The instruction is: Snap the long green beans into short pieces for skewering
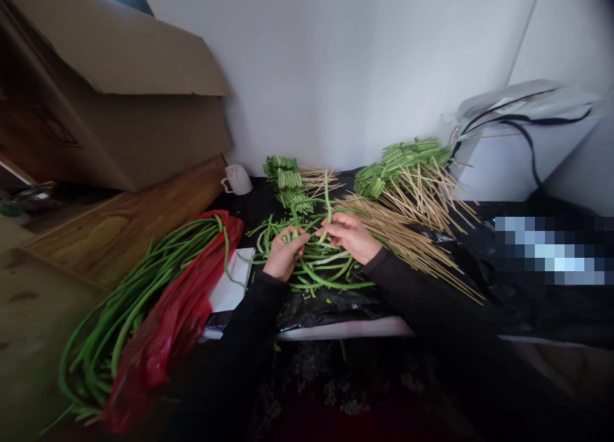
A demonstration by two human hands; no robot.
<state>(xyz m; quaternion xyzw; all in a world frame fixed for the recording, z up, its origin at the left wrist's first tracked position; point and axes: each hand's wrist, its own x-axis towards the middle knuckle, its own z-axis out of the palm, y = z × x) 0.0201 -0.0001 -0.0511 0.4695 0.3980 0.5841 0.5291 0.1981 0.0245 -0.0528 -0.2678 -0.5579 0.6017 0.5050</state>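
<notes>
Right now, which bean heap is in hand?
The loose centre heap, under left hand and right hand; uncut beans lie left in the red bag.

The person wears a plain black long-sleeved top of matte, soft-looking fabric. The left sleeve [244,339] and the right sleeve [432,298] reach to the wrists, each ending in a close edge. Beyond the cuffs, the left hand [286,253] and the right hand [350,236] are bare. Lower down, the dark cloth merges into shadow.

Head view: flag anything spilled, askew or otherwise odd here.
The long green beans stick out of both ends of the crumpled red plastic bag, sprawling loose. The thin bamboo skewers lie fanned unevenly, not bundled.
</notes>
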